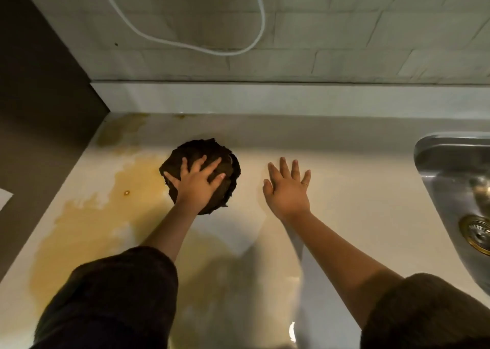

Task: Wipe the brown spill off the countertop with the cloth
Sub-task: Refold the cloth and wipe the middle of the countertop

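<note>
A dark brown cloth (196, 149) lies bunched on the white countertop (358, 179). My left hand (197, 183) presses flat on top of it, fingers spread. A wide brown spill (87, 224) covers the counter to the left of the cloth and runs toward the near edge, with a paler patch near the back left corner. My right hand (287, 189) rests flat and open on the counter to the right of the cloth, holding nothing. A clean streak shows between my two forearms.
A steel sink (450, 179) with a brass drain (477, 233) sits at the right. A white cable (201, 49) hangs on the tiled back wall. A dark panel (39, 96) borders the counter's left side.
</note>
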